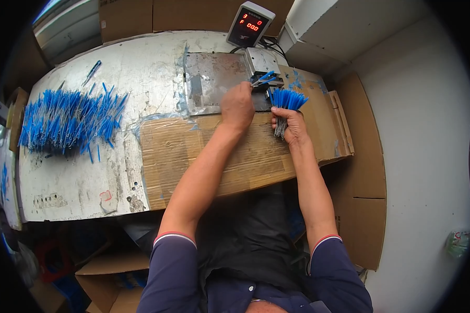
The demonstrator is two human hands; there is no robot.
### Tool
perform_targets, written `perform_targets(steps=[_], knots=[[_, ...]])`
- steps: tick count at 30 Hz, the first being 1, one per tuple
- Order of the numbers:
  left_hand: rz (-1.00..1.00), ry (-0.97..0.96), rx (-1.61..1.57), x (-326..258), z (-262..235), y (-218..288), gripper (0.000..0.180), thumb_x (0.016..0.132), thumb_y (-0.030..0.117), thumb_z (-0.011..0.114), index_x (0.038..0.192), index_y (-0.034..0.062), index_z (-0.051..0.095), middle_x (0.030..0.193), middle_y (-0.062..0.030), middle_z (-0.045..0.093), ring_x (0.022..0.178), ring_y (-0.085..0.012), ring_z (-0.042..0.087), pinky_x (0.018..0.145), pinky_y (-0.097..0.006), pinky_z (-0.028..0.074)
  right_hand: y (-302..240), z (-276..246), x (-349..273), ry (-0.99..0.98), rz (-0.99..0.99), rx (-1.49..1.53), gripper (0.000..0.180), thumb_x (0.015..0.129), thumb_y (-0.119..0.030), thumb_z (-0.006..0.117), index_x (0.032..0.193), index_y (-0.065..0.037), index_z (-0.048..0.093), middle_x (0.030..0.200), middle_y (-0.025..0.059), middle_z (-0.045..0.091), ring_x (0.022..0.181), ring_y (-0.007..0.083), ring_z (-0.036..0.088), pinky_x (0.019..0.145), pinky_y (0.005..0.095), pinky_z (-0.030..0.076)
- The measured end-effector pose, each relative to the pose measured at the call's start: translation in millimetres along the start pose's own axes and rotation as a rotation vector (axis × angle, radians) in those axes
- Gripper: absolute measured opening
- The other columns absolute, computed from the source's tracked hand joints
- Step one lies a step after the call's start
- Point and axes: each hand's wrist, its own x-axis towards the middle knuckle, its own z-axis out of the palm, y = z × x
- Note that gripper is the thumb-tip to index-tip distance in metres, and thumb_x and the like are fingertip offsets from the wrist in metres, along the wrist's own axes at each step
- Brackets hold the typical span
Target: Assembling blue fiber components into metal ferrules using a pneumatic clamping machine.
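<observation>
My right hand (292, 125) is closed round a bundle of thin metal wires with blue sleeves (288, 99), the blue ends fanning upward and the bare wire ends hanging below the fingers. My left hand (238, 106) is closed in a pinch beside a small metal machine (264, 63). From its fingertips a few blue-ended wires (267, 77) point at the machine's front; their inner ends are hidden by the fingers. On the left of the table lies a large pile of the same blue-sleeved wires (70, 120).
A display box with red lit digits (250, 24) stands behind the machine, cables beside it. A metal plate (214, 65) lies left of the machine. Taped cardboard (193, 156) covers the table's front edge. A blue pen (92, 72) lies on the white table (146, 62). Cardboard and a wall bound the right.
</observation>
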Motion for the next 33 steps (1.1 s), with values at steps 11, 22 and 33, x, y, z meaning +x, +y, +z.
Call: perform_targets(steps=[11,22,33], knots=[[-0.076,0.156,-0.010,8,-6,0,0.007,0.097,0.013,0.060,0.098,0.0072,0.063,0.089,-0.0107,0.067,0.087,-0.0321,0.063,0.076,-0.044,0.048,8,28,12,0.201,-0.163,-0.169,0.011,0.076,0.002,0.079,0.079,0.003,0.068,0.067,0.0099,0.067,0.051,0.0173,0.063,0.043,0.0287,0.052],[0.027,0.260,-0.010,11,-6,-5,0.006,0.094,0.012,0.062,0.098,0.0079,0.063,0.104,-0.0101,0.069,0.102,-0.0312,0.062,0.090,-0.043,0.043,5,38,15,0.244,-0.166,-0.171,0.014,0.076,0.004,0.077,0.073,0.004,0.064,0.060,0.0121,0.063,0.045,0.0204,0.061,0.039,0.0321,0.050],[-0.016,-0.008,0.049,1,2,-6,0.007,0.092,0.015,0.066,0.096,0.0093,0.064,0.083,-0.0112,0.067,0.082,-0.0320,0.063,0.076,-0.044,0.044,7,18,7,0.045,-0.134,0.062,0.013,0.080,-0.002,0.078,0.088,0.003,0.069,0.072,0.0107,0.067,0.060,0.0208,0.067,0.053,0.0349,0.057]])
